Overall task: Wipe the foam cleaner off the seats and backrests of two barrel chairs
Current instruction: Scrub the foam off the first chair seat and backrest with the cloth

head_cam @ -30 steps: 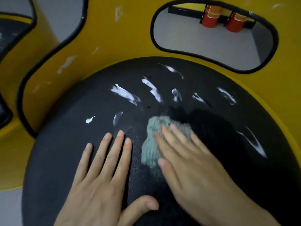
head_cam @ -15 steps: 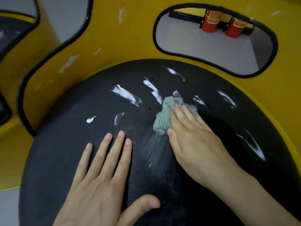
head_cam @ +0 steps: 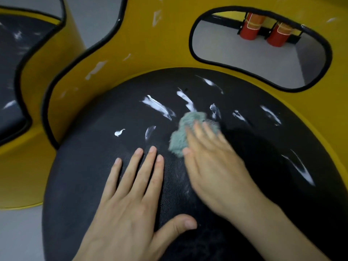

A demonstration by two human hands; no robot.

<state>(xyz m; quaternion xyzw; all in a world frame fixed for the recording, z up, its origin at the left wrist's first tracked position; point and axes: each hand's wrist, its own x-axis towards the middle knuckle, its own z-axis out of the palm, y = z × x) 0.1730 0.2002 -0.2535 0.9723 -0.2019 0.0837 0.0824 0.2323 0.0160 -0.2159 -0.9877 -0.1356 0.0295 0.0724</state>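
Observation:
A round black seat [head_cam: 90, 166] of a yellow barrel chair fills the view, with several white foam streaks [head_cam: 158, 107] across its far half. My right hand [head_cam: 212, 162] presses flat on a grey-green cloth [head_cam: 180, 134] near the seat's middle, fingers blurred. My left hand [head_cam: 131, 194] lies flat on the seat's near part, fingers spread, holding nothing. The yellow backrest [head_cam: 165, 44] curves behind, flecked with white foam [head_cam: 96, 69]. A second barrel chair [head_cam: 37, 72] with a foam-marked black seat [head_cam: 13, 53] stands at the left.
An oval cut-out [head_cam: 259, 53] in the backrest shows grey floor and two red cylinders [head_cam: 263, 31] beyond. Grey floor [head_cam: 17, 232] shows at the lower left between the chairs.
My right hand pushed the cloth away from me across the seat, then shifted it a little leftward; a faint smeared trail lies behind it. My left hand stayed put.

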